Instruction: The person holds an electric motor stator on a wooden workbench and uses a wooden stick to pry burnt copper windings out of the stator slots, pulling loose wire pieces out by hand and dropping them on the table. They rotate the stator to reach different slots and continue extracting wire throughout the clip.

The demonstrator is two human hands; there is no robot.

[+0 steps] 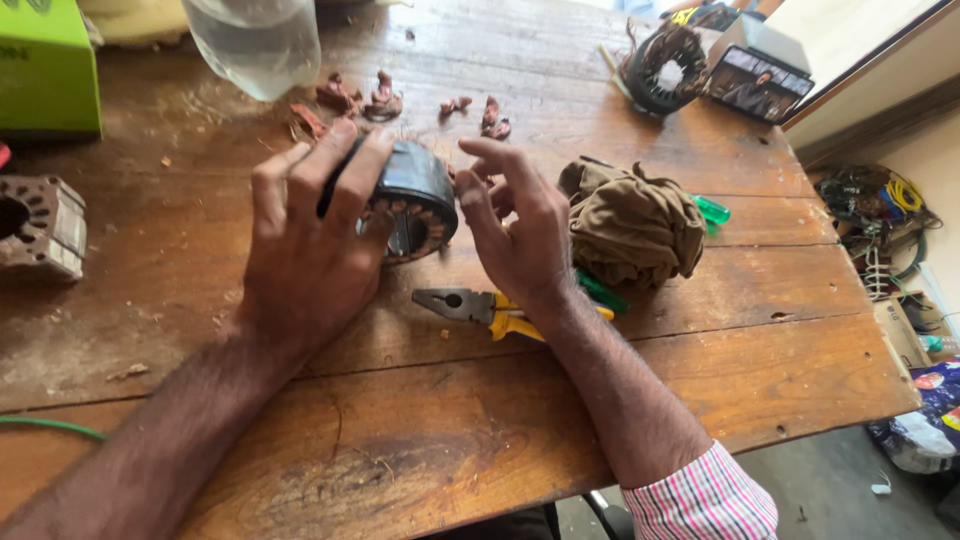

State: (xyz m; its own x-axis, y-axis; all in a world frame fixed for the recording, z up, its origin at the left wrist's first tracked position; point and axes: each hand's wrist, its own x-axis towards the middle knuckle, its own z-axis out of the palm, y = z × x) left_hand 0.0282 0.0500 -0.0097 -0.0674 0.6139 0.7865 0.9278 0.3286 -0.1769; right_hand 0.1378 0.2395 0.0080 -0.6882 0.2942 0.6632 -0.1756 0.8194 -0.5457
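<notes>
A dark round motor stator (415, 200) stands on edge on the wooden table (420, 430). My left hand (310, 240) grips it from the left, fingers over its top. My right hand (515, 225) is at its right face, with the fingertips touching the slotted core. Yellow-handled pliers (470, 307) lie on the table just below both hands, partly under my right wrist. Several scraps of copper winding (385, 100) lie scattered behind the stator.
A crumpled brown cloth (630, 222) lies to the right with green-handled tools (712, 210) under it. Another stator (40, 225) sits at the left edge, and a wound one (665, 68) sits far right beside a phone (758, 85). A clear plastic bottle (255, 40) and a green box (45, 65) stand at the back.
</notes>
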